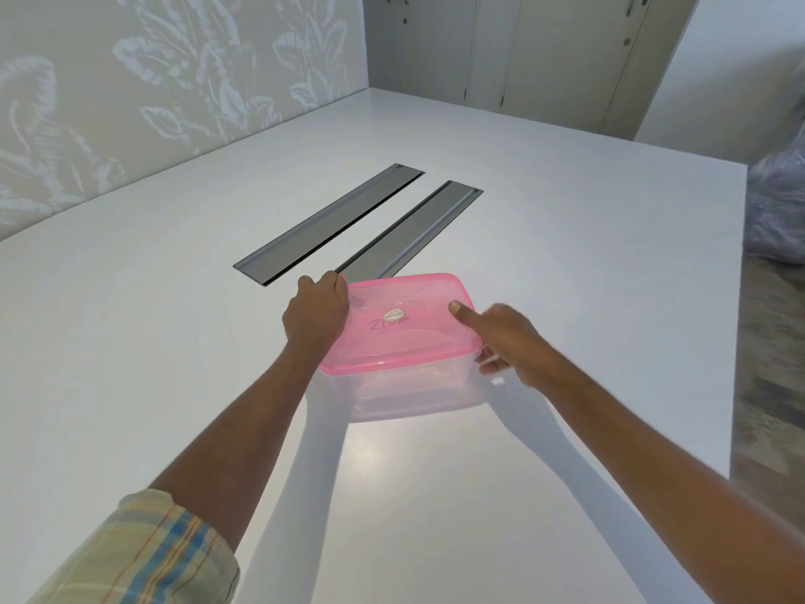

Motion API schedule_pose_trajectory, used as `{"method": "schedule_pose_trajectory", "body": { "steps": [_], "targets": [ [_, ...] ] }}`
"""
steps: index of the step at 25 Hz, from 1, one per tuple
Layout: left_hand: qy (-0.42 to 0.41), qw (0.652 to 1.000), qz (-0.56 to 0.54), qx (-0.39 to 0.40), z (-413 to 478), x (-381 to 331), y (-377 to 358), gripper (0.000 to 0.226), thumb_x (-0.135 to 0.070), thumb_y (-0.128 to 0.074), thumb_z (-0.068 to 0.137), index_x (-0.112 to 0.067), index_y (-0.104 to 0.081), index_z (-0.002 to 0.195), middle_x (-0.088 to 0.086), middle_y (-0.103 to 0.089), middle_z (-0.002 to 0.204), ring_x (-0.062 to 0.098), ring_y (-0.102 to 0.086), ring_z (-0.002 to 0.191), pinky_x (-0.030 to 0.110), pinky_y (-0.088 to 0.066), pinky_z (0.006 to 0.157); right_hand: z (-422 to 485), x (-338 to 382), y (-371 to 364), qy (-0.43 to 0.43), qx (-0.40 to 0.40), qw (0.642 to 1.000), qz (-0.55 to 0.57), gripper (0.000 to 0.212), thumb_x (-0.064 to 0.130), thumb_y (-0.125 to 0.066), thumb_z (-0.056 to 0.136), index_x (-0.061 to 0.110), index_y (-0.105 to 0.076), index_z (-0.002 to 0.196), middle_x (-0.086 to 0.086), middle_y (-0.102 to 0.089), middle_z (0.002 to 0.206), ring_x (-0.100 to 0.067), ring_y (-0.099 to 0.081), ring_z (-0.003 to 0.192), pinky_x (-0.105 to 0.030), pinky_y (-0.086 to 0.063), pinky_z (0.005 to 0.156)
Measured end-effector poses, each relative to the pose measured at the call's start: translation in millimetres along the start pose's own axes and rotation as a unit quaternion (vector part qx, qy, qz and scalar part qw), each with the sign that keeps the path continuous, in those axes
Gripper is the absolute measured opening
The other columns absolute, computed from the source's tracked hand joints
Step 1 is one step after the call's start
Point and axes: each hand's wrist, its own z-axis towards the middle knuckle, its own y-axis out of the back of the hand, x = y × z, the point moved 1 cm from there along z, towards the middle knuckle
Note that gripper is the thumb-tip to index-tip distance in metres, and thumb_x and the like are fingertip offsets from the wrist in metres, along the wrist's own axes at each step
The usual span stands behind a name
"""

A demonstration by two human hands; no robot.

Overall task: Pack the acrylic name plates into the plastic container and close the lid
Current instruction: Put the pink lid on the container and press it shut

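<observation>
A clear plastic container (414, 394) stands on the white table, with a pink translucent lid (405, 324) lying on top of it. The lid bears a small oval sticker and handwritten letters. My left hand (316, 313) grips the lid's far left edge, fingers curled over the rim. My right hand (505, 342) lies on the lid's right side, thumb pressed flat on top and fingers down the container's right wall. Faint flat shapes show through the container's wall; I cannot tell what they are.
Two long grey recessed cable slots (331, 222) (409, 231) run diagonally across the table (174, 342) just behind the container. A patterned wall stands at the left, cupboards at the back. A blurred bundle in plastic (775, 202) lies beyond the table's right edge.
</observation>
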Motion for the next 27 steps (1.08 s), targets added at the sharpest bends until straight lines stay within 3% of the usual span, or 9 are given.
{"method": "schedule_pose_trajectory", "body": {
  "steps": [2,5,9,15,22,27],
  "targets": [
    [-0.002,1.000,-0.002,-0.005,0,1,-1,0.041,-0.043,-0.030,0.112,-0.016,-0.061,0.119,0.018,-0.056,0.111,0.048,-0.066,0.096,0.042,-0.040,0.078,-20,-14,6,-0.048,0.048,0.995,0.073,0.072,0.078,-0.074,0.073,0.008,-0.066,0.089,-0.008,-0.072,0.075,-0.024,-0.073,0.061,-0.035,-0.062,0.056],
    [-0.024,1.000,0.013,0.001,0,2,-1,0.034,-0.035,-0.033,0.112,-0.014,-0.059,0.122,0.021,-0.057,0.113,0.048,-0.064,0.097,0.046,-0.046,0.080,-35,-21,6,-0.063,0.099,0.985,0.130,0.068,0.072,-0.078,0.077,0.005,-0.069,0.088,-0.012,-0.072,0.073,-0.026,-0.072,0.061,-0.031,-0.061,0.057],
    [-0.025,1.000,0.003,0.014,1,2,0,0.040,-0.038,-0.028,0.113,-0.013,-0.058,0.124,0.021,-0.060,0.117,0.045,-0.060,0.101,0.044,-0.041,0.081,-42,-23,-1,-0.039,0.067,0.975,0.206,0.055,0.056,-0.079,0.086,0.003,-0.066,0.085,-0.018,-0.067,0.078,-0.029,-0.066,0.064,-0.028,-0.059,0.054],
    [-0.051,0.998,0.025,0.034,4,3,-1,0.044,-0.038,-0.026,0.113,-0.013,-0.056,0.132,0.018,-0.062,0.130,0.043,-0.058,0.111,0.042,-0.038,0.081,-41,-23,-5,-0.024,0.038,0.972,0.231,0.046,0.045,-0.078,0.092,0.001,-0.064,0.085,-0.020,-0.061,0.079,-0.028,-0.064,0.061,-0.025,-0.057,0.049],
    [0.002,0.999,-0.025,0.026,2,1,-1,0.046,-0.044,-0.025,0.112,-0.016,-0.059,0.123,0.021,-0.058,0.118,0.047,-0.058,0.106,0.043,-0.037,0.083,-37,-29,-6,-0.017,0.042,0.967,0.252,0.049,0.048,-0.080,0.089,0.001,-0.066,0.085,-0.021,-0.065,0.078,-0.030,-0.067,0.060,-0.029,-0.060,0.054],
    [-0.029,0.999,0.025,-0.019,-8,-7,17,0.049,-0.049,-0.034,0.111,-0.015,-0.065,0.126,0.018,-0.059,0.122,0.045,-0.062,0.111,0.047,-0.047,0.088,-38,-31,5,-0.024,0.079,0.980,0.180,0.071,0.070,-0.077,0.079,0.000,-0.072,0.088,-0.016,-0.074,0.077,-0.027,-0.072,0.061,-0.033,-0.064,0.060]
  ]
}}
